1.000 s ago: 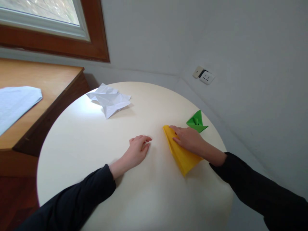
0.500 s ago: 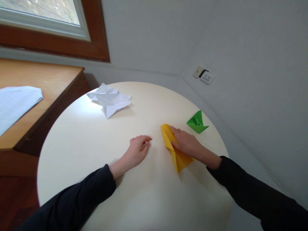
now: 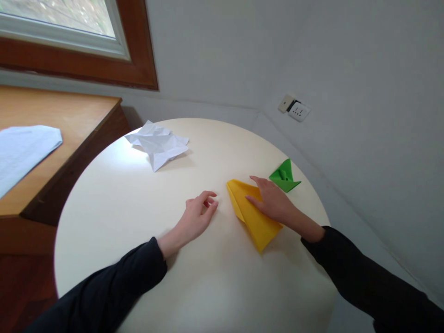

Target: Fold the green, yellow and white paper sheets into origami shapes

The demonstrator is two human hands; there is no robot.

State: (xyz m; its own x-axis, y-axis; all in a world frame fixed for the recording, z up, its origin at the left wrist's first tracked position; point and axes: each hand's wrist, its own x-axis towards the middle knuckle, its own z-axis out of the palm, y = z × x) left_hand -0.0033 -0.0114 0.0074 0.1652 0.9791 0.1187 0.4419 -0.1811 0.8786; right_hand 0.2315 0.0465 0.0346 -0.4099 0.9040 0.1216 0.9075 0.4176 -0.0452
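Observation:
My right hand [image 3: 274, 201] holds a folded sheet of yellow paper [image 3: 258, 224] by its right edge. The thumb lies on its upper face, while the other fingers are at the far edge and partly hidden. A narrow folded flap runs along the paper's left side. To the left of it my left hand [image 3: 198, 215] rests on the table, open with loosely curved fingers and nothing in them. Just beyond my right hand sits a small green folded paper [image 3: 286, 180].
A crumpled white sheet of paper [image 3: 157, 145] lies at the far left of the round white table [image 3: 138, 222]. A wooden desk [image 3: 79, 108] with a pale folded cloth or paper [image 3: 27, 150] stands at the left. Walls with a socket [image 3: 299, 111] close off the far right.
The yellow paper has turned so its broad face shows more, and its top has shifted slightly left. My right hand moved slightly right along it. My left fingers parted a little.

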